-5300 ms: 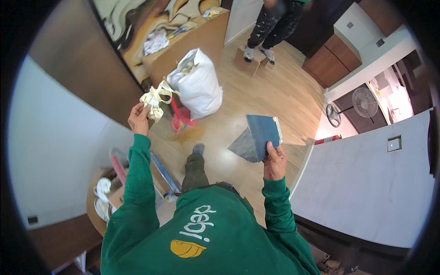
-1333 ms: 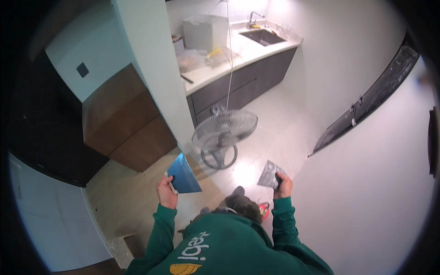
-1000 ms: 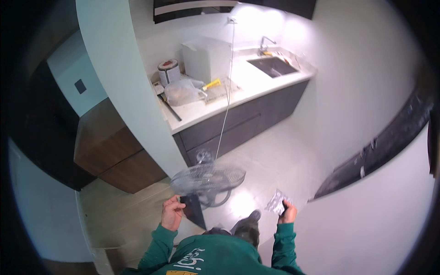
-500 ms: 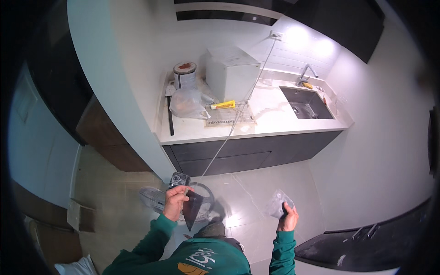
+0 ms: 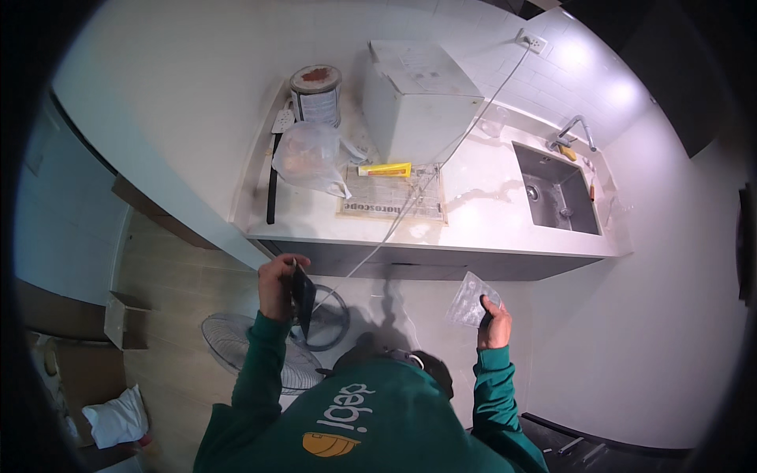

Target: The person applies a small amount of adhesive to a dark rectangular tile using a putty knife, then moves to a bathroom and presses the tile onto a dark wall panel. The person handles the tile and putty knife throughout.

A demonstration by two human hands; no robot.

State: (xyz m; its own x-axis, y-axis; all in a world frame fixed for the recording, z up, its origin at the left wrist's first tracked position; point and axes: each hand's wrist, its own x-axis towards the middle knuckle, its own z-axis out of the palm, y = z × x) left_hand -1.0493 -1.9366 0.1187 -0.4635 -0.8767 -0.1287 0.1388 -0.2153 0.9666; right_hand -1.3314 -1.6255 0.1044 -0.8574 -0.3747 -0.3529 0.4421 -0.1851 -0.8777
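My left hand is closed on a thin, dark flat plate, held upright and seen nearly edge-on, in front of the counter's left part. My right hand grips a translucent, roughly square flat piece with whitish smears, pinched at its lower right corner under the thumb. The two hands are well apart. Below my left hand stands a floor fan, with a round dark ring beside it.
A white counter carries a paint can, plastic bag, white box, newspaper and yellow tube. A sink lies right. A white cord slants from the wall socket to the floor.
The view has moved closer to the counter. Both hands are raised nearer its front edge. The dark plate has turned edge-on, and the translucent piece now shows flatter and squarer.
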